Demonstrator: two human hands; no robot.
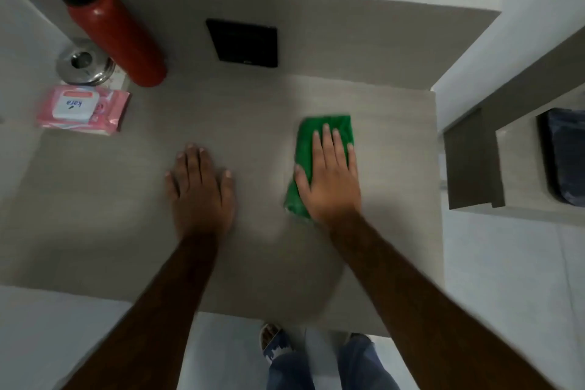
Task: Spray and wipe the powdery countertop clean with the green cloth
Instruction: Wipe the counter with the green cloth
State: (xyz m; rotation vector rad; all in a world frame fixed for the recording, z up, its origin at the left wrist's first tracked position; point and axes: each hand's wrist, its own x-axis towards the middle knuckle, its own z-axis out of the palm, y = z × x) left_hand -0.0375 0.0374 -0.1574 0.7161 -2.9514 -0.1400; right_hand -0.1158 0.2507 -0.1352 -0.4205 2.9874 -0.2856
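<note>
A folded green cloth (pixel 335 125) lies on the grey countertop (pixel 253 104), right of centre. My right hand (pixel 329 177) presses flat on top of it, fingers together and pointing away from me. My left hand (pixel 201 187) rests palm-down on the bare counter to the left, fingers spread, holding nothing. No spray bottle shows. Any powder on the surface is hard to make out in the blur.
A red bottle with a black cap (pixel 107 22) stands at the back left. Beside it are a steel lidded container (pixel 84 62) and a pink wipes pack (pixel 83 109). A black flat device (pixel 243 43) lies at the back centre. The counter's right edge (pixel 438 199) drops to the floor.
</note>
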